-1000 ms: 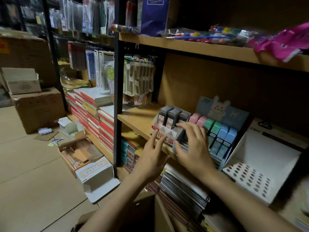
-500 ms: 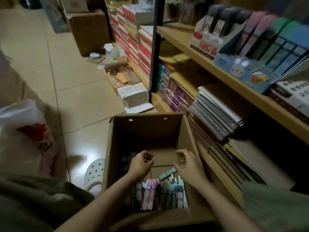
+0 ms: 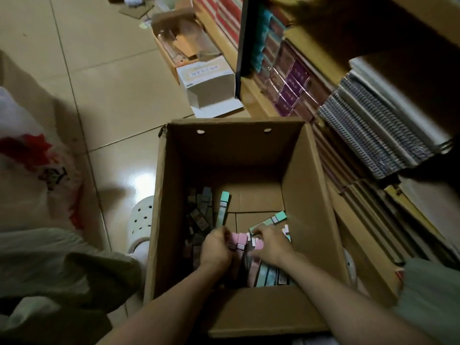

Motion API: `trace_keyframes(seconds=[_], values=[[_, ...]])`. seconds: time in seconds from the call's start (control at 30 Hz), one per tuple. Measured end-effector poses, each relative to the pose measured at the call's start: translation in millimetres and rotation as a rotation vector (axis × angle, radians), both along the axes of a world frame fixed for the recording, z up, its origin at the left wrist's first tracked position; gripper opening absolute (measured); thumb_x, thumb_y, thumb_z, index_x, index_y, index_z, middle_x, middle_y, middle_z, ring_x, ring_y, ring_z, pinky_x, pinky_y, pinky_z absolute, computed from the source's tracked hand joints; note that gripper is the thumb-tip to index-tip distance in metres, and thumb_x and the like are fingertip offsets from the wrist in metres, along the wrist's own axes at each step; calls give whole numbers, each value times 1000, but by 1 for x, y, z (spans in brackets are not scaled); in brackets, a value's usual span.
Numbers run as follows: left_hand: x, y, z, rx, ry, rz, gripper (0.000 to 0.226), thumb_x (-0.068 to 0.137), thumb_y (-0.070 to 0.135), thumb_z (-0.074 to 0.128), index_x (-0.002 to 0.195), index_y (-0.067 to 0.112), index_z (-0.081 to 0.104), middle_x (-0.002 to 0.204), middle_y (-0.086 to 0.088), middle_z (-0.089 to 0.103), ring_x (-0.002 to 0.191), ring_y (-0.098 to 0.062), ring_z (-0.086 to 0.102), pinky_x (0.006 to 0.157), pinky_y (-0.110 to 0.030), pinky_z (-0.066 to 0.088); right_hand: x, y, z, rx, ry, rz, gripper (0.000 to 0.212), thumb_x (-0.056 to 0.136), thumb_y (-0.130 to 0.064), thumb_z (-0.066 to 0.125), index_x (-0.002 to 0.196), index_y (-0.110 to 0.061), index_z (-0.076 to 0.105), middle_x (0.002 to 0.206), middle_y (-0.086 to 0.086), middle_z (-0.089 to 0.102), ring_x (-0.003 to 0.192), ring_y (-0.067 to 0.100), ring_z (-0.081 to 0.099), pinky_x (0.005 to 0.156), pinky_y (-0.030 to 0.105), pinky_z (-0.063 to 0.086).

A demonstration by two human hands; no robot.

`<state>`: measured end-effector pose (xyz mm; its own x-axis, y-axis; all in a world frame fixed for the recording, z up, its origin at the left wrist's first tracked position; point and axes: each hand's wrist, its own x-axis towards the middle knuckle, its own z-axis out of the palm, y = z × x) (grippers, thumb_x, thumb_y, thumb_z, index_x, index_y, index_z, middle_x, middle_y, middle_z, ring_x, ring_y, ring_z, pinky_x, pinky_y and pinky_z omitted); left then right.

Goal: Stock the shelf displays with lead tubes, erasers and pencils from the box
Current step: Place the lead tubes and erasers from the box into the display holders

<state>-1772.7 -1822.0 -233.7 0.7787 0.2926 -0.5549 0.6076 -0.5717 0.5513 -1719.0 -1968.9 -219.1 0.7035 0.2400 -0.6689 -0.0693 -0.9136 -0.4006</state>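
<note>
Lead tubes (image 3: 242,241), pink, green and dark, lie in the bottom of your open cardboard box (image 3: 308,185) on the floor (image 3: 104,100). Your left hand (image 3: 216,247) and right hand (image 3: 270,244) both curl around pink tubes. Spiral notebooks (image 3: 368,135) crowd the shelf just beside the box.

Pastel lead tubes (image 3: 249,241) heaped in cardboard box (image 3: 308,185)

Both forearms stretched forward and down, left hand (image 3: 216,247) and right hand (image 3: 268,244) side by side, fingers curled
</note>
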Motion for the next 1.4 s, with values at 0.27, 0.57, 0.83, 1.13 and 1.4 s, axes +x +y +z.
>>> trace_keyframes(seconds=[0.27,0.57,0.83,1.13,1.4], values=[[7,2,-19,68,-57,-87,27,88,13,67,114,17,64,118,2,53,99,-10,58,82,-15,45,-9,16,-21,-81,-98,68,67,77,-42,78,135,-26,51,128,1,44,121,22,43,99,37,43],[10,-4,-9,95,-134,-18,34,94,28,58,127,19,57,134,0,42,117,-13,49,97,-23,47,7,11,-11,86,-76,-276,45,76,-15,82,113,-18,55,98,1,67,92,19,64,82,40,54],[23,18,-13,13,59,130,76,98,23,49,154,30,-1,157,-19,21,137,-40,36,109,-53,36,5,6,-4,22,-42,-193,25,87,-9,65,111,-17,61,103,5,68,94,23,64,82,39,55],[20,-5,-41,75,5,77,81,95,33,52,150,47,-6,157,9,-26,148,-32,-11,116,-55,26,16,3,9,86,-100,-146,39,92,-15,63,131,-17,56,132,4,51,114,18,55,99,35,48],[15,-13,-36,134,-110,-261,59,98,46,39,151,43,13,155,18,-28,148,-26,-12,118,-46,10,53,-1,76,161,-452,-13,31,93,-15,59,123,-24,58,124,-6,49,105,14,56,90,34,52]])
